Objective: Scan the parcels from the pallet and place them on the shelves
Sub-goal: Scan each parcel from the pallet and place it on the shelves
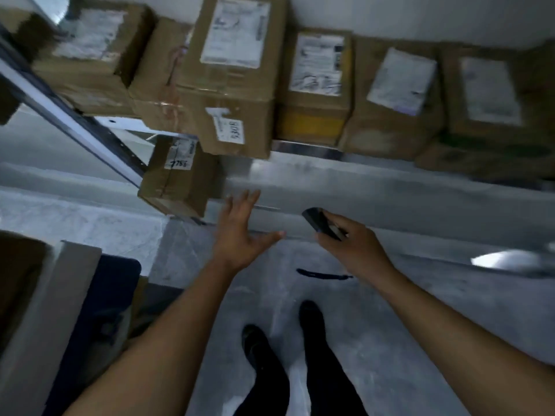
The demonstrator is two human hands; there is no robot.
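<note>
Grey concrete floor (405,310) runs under a metal shelf (303,147) whose front edge carries a row of labelled parcels (315,85), labels facing the camera, probably for scanning. A smaller parcel (180,181) sits lower, by the shelf's left upright (69,115). The left grip (240,232) is spread wide and empty, near that parcel. The right grip (354,244) curls round a black scanner (319,223) that points shelfward, with nothing in the way.

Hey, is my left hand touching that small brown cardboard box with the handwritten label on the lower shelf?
Apart. The head view shows a clear gap between the spread fingers of the left hand and the small brown cardboard box.
</note>
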